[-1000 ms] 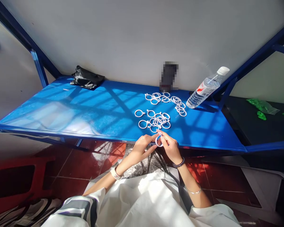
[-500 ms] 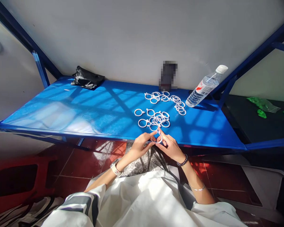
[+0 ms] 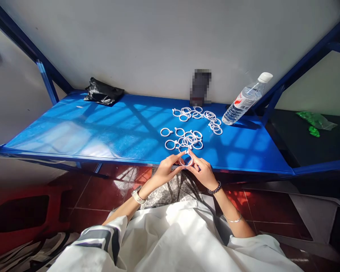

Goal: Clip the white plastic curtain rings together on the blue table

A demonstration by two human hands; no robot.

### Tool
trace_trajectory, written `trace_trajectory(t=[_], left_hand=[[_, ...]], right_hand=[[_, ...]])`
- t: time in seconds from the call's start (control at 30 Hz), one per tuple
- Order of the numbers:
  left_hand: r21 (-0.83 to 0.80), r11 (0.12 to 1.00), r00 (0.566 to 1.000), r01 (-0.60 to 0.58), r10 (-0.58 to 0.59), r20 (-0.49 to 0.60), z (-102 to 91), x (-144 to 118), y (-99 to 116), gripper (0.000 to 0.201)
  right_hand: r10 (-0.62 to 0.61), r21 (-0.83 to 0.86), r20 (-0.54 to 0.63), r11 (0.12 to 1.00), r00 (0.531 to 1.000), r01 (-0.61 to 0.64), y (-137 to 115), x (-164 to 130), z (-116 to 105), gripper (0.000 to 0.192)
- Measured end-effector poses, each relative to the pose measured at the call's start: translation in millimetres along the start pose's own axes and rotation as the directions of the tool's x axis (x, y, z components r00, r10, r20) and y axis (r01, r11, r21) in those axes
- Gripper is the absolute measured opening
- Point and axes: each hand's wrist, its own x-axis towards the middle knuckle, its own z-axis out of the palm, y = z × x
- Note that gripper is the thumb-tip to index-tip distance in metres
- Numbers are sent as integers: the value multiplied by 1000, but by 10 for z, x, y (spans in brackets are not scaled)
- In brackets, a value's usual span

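Note:
Both hands hold one white plastic ring (image 3: pixel 186 160) at the front edge of the blue table (image 3: pixel 102 128). My left hand (image 3: pixel 167 170) pinches its left side with thumb and fingers. On the ring's right side my right hand (image 3: pixel 203 172) pinches it too. Just beyond the held ring lies a pile of several white rings (image 3: pixel 187 139). A second scatter of white rings (image 3: pixel 198 115) lies farther back near the wall.
A clear water bottle (image 3: pixel 245 100) with a white cap leans at the back right. A crumpled black bag (image 3: pixel 103 94) sits at the back left. A blurred dark object (image 3: pixel 200 88) stands against the wall. Blue frame bars rise at both sides. Red floor tiles lie below.
The held ring has turned from upright to lying flatter between my fingers. Both hands shifted slightly forward, toward the near pile.

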Motion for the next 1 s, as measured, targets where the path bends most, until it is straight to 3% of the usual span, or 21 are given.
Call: trace_trajectory(t=[0.37,0.83,1.0], left_hand=[[12,999,999,-41,42,-35,16,-15,-18,56],[-23,998,999,-50,50,-7,-21,-2,11,59],[-45,997,998,-60,60,-9,-9,3,-14,59]], right_hand=[[16,11,-37,1000,999,-15,-29,3,10,51],[-154,-65,-107,987,982,148,-13,8,53,54],[-154,-79,-104,986,983,146,-5,-2,75,54]])
